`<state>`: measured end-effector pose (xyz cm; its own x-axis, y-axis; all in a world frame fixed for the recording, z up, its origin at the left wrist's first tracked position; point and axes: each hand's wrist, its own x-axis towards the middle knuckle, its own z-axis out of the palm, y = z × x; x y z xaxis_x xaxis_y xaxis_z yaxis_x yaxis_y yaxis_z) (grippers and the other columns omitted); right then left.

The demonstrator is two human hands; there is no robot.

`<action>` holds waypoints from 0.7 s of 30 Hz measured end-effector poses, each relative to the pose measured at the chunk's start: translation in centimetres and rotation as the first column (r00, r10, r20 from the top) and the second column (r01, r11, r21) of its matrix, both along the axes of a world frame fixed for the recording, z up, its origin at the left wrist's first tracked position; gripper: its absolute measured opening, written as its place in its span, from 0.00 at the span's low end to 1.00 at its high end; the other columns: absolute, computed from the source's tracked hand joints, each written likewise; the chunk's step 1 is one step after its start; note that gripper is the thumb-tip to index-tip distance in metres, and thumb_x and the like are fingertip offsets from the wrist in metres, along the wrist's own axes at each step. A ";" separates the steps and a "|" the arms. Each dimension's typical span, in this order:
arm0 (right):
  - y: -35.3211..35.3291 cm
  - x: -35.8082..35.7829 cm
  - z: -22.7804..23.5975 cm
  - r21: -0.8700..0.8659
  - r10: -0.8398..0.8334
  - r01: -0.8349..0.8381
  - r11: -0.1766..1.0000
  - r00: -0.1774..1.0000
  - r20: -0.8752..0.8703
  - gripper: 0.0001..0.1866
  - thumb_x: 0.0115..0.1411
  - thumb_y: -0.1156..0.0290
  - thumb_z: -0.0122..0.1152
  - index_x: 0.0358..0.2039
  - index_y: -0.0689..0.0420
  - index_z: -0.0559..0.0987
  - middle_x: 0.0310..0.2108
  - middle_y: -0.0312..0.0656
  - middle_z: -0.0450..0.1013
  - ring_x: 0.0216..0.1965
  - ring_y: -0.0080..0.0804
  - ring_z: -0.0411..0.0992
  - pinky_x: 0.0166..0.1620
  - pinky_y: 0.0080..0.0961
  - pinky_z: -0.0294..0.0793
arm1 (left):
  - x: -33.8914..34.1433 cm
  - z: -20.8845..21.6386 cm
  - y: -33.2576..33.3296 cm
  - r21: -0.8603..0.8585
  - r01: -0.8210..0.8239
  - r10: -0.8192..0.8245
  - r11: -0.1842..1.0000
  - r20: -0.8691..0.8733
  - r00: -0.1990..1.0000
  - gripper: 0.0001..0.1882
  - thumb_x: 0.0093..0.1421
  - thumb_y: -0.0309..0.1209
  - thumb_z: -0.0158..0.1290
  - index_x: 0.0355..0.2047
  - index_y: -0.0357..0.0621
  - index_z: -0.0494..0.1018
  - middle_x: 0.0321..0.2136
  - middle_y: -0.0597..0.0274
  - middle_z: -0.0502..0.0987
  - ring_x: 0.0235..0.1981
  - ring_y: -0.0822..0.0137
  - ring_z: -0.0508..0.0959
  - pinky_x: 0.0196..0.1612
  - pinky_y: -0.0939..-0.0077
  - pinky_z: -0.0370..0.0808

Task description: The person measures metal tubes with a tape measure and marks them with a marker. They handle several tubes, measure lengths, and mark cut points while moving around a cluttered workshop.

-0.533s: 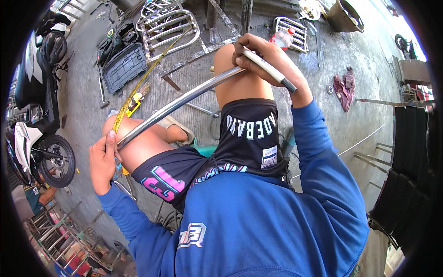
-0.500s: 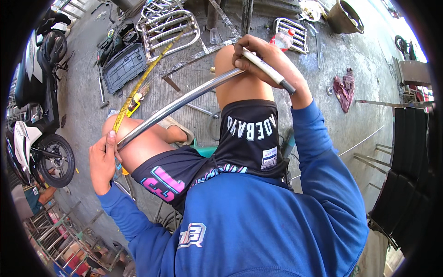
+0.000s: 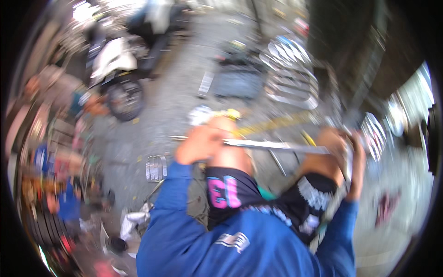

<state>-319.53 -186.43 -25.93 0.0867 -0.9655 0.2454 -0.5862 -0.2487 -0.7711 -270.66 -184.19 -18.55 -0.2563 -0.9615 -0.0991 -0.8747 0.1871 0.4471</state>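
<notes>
Motion blur softens everything. My left hand (image 3: 200, 144) is closed around one end of a shiny metal tube (image 3: 277, 146), which spans across in front of my knees. A thin length pokes out on the far side of that fist. By my right knee, my right hand (image 3: 354, 164) is closed on a white marker (image 3: 349, 162), at the tube's other end; whether its fingers also grip the tube is smeared. Beyond the tube, a yellow tape measure blade (image 3: 277, 123) stretches out to the right, and its yellow case (image 3: 229, 114) shows past my left knee.
Past my knees lie a dark open tool case (image 3: 237, 82) and bent chrome tube racks (image 3: 291, 83). A white and black motorbike (image 3: 121, 69) stands at the far left, with another person (image 3: 69, 94) crouching beside it. A maroon cloth (image 3: 386, 207) lies at the right.
My view has swung to the left, so the floor items and motorbike have shifted rightward in it. The tube now lies nearly level across the view; both hands stay at its ends.
</notes>
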 end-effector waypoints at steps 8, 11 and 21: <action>-2.0 -0.4 -4.6 -0.297 0.135 0.357 0.886 0.413 0.900 0.20 0.74 0.72 0.46 0.64 0.60 0.64 0.63 0.56 0.68 0.64 0.48 0.68 0.66 0.44 0.72 | -7.5 -1.8 -3.3 -0.109 0.334 -0.339 0.936 -0.035 0.940 0.22 0.69 0.47 0.51 0.27 0.46 0.83 0.21 0.49 0.79 0.25 0.44 0.80 0.33 0.49 0.76; -1.2 -1.9 -5.8 -0.261 0.142 0.385 0.885 0.311 0.940 0.20 0.71 0.65 0.53 0.61 0.58 0.75 0.54 0.47 0.77 0.53 0.39 0.77 0.47 0.35 0.81 | -10.5 -1.6 -4.3 -0.033 0.421 -0.421 0.907 -0.138 0.896 0.12 0.63 0.30 0.54 0.43 0.47 0.84 0.27 0.56 0.85 0.25 0.60 0.83 0.30 0.64 0.79; 2.4 -4.0 -0.7 -0.154 -0.326 0.572 0.806 0.646 0.690 0.13 0.65 0.82 0.59 0.49 0.58 0.72 0.48 0.51 0.81 0.54 0.37 0.78 0.62 0.35 0.72 | -13.1 1.4 -4.3 0.186 0.223 -0.240 0.957 0.075 0.968 0.34 0.74 0.56 0.44 0.23 0.39 0.78 0.11 0.53 0.73 0.15 0.58 0.78 0.23 0.61 0.71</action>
